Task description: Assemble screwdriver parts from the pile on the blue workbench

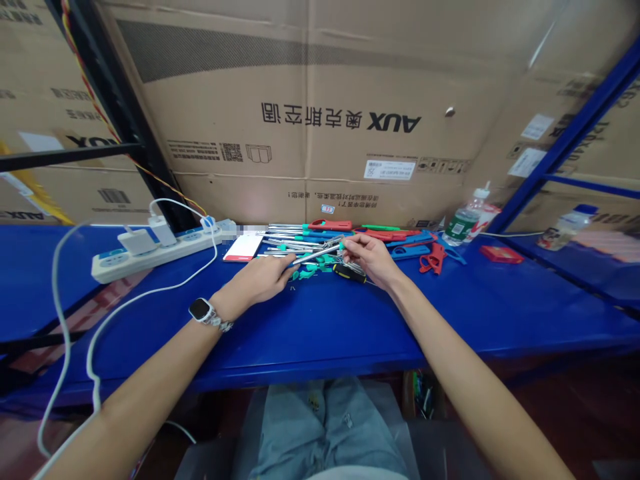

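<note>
Between my two hands runs a slim silver metal tube (316, 255), slightly tilted, with a small green part at its right end. My left hand (265, 277) is closed around the tube's left end. With thumb and fingers pinched, my right hand (370, 259) grips near the green end. Under and around them lie small green plastic pieces (306, 272) and a black-and-yellow screwdriver handle (350, 273). Behind are several metal tubes (285, 229) and long lighter bodies, among them a red one (331, 225) and a blue one (413, 251).
A white power strip (160, 250) with chargers and a loose cable is at left. A white card (243, 246) lies beside the tubes. To the right are a red trigger-shaped piece (434, 259), a bottle (463, 223) and a red box (499, 254). Cardboard (320, 87) stands behind.
</note>
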Action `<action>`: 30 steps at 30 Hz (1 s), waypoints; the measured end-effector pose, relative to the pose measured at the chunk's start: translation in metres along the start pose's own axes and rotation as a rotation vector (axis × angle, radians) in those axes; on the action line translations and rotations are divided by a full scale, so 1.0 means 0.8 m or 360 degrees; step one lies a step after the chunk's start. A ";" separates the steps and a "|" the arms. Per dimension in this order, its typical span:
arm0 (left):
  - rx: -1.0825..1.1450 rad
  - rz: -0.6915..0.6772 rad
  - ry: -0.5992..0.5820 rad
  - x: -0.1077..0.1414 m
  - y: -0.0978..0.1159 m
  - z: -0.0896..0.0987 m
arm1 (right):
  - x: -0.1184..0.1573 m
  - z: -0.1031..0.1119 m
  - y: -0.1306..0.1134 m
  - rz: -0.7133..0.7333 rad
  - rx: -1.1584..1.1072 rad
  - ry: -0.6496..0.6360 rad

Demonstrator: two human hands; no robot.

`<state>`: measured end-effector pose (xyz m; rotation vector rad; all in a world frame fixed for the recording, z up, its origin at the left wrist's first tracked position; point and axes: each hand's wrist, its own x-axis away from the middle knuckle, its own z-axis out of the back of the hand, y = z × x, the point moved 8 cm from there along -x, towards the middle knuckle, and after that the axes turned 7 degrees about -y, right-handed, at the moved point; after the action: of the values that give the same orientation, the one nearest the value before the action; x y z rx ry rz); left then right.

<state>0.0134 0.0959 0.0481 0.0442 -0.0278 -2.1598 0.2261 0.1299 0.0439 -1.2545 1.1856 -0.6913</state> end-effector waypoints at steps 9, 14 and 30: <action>0.0027 -0.0006 -0.0017 -0.003 0.010 -0.003 | 0.002 -0.024 0.010 -0.0052 0.0091 -0.0110; 0.0032 0.0024 0.0066 -0.006 0.017 0.000 | 0.003 -0.053 0.017 -0.0101 -0.0031 -0.0061; 0.0530 -0.0095 0.0193 -0.011 0.047 0.017 | 0.006 -0.101 0.013 0.0024 0.0114 -0.0236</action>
<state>0.0490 0.0819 0.0630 0.3720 -0.3191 -2.1869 0.1502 0.1002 0.0413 -1.2143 1.0393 -0.6134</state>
